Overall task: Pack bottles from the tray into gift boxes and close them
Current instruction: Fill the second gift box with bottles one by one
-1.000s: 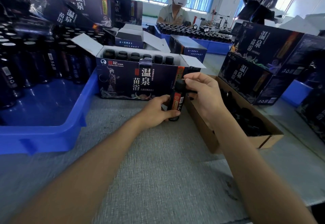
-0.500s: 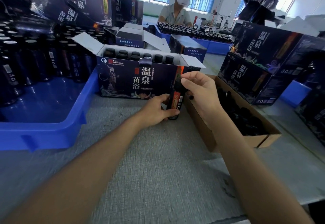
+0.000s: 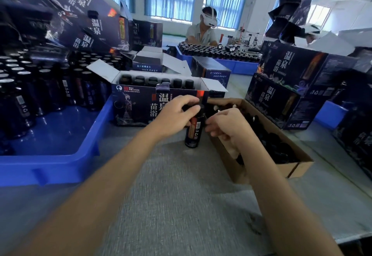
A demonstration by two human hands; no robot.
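Note:
A dark bottle (image 3: 193, 133) with a red label stands upright on the grey table just in front of the open gift box (image 3: 136, 107). My left hand (image 3: 175, 115) grips the bottle around its top. My right hand (image 3: 226, 125) hovers beside the bottle over the brown cardboard box (image 3: 281, 168); its fingers are loosely curled, their tips close to the bottle, and nothing shows in them. The gift box's flaps are open and a row of bottle caps (image 3: 153, 79) shows inside. The blue tray (image 3: 60, 155) at the left holds several more bottles (image 3: 50, 91).
The cardboard box holds dark small items. Closed gift boxes (image 3: 291, 86) are stacked at the right, and others (image 3: 90, 24) lean over the tray at the left. More boxes and a second blue tray stand behind. A person (image 3: 207, 30) sits at the far table.
My left hand has slid from the bottle's body up to its top. My right hand has left the cap and dropped to the right, over the cardboard box.

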